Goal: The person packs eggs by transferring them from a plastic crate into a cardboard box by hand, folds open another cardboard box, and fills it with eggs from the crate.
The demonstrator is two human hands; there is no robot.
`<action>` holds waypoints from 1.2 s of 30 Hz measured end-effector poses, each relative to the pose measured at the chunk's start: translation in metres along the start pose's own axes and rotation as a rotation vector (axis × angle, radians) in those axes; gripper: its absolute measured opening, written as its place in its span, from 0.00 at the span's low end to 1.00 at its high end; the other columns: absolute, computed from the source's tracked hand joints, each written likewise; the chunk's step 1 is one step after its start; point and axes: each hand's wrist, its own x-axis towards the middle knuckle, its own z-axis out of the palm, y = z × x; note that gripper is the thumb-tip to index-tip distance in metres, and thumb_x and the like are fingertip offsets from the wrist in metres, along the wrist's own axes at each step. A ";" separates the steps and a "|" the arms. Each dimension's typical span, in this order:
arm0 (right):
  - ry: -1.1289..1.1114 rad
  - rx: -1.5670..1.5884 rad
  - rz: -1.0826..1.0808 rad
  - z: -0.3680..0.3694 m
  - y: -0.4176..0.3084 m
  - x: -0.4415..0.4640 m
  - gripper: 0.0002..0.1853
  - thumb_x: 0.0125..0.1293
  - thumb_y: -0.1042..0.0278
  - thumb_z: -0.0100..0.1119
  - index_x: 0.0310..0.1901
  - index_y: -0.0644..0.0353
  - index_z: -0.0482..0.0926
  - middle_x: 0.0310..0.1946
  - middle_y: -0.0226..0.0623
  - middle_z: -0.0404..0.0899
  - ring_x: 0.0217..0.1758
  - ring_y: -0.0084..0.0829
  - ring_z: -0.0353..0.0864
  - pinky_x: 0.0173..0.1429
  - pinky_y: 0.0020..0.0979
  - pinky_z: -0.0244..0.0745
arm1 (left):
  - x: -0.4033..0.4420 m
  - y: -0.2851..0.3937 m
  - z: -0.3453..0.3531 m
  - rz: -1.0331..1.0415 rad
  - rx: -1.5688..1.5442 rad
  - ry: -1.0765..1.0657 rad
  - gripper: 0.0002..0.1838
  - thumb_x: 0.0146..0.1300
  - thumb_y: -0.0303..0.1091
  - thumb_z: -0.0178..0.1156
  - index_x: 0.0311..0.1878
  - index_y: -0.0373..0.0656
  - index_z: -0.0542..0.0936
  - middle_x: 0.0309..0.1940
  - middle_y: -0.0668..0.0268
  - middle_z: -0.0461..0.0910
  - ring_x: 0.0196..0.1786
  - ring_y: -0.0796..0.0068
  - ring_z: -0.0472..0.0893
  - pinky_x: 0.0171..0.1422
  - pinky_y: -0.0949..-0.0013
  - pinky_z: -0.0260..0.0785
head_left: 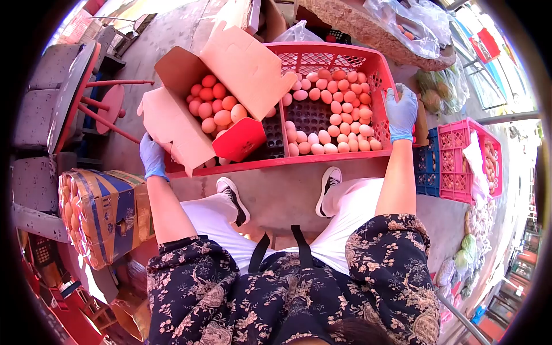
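A red plastic crate lies in front of my legs. Brown eggs fill part of a dark egg tray in its right half. Over its left part sits an open cardboard box, tilted, with a pile of eggs inside. My right hand, in a blue glove, is curled over the crate's right rim. At the crate's left end my left hand, also gloved, is closed against the edge beside the box flap, its fingertips partly hidden.
To the left are a red-legged stool and a wrapped carton of eggs. Pink crates and a blue crate stand to the right. A stone slab with plastic bags lies beyond the crate.
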 end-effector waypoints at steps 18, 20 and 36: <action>-0.878 1.985 0.522 0.017 -0.268 -0.062 0.43 0.59 0.41 0.64 0.66 0.64 0.62 0.59 0.39 0.71 0.60 0.33 0.72 0.63 0.34 0.68 | -0.054 0.134 -0.016 -0.263 -1.250 -0.249 0.19 0.72 0.43 0.48 0.57 0.40 0.74 0.48 0.62 0.79 0.45 0.67 0.80 0.53 0.63 0.74; -0.920 1.723 0.504 0.025 -0.264 -0.086 0.39 0.60 0.49 0.65 0.65 0.64 0.62 0.58 0.39 0.71 0.59 0.32 0.72 0.65 0.33 0.66 | -0.040 0.118 -0.024 -0.295 -1.095 -0.051 0.19 0.70 0.40 0.52 0.58 0.39 0.74 0.51 0.60 0.79 0.48 0.69 0.79 0.56 0.64 0.72; -2.017 1.065 0.789 0.001 -0.281 -0.053 0.25 0.59 0.47 0.52 0.47 0.62 0.77 0.43 0.50 0.79 0.48 0.50 0.80 0.51 0.50 0.78 | 0.112 0.199 0.031 0.133 0.812 -0.556 0.32 0.47 0.48 0.67 0.52 0.35 0.79 0.48 0.51 0.81 0.52 0.57 0.80 0.56 0.62 0.70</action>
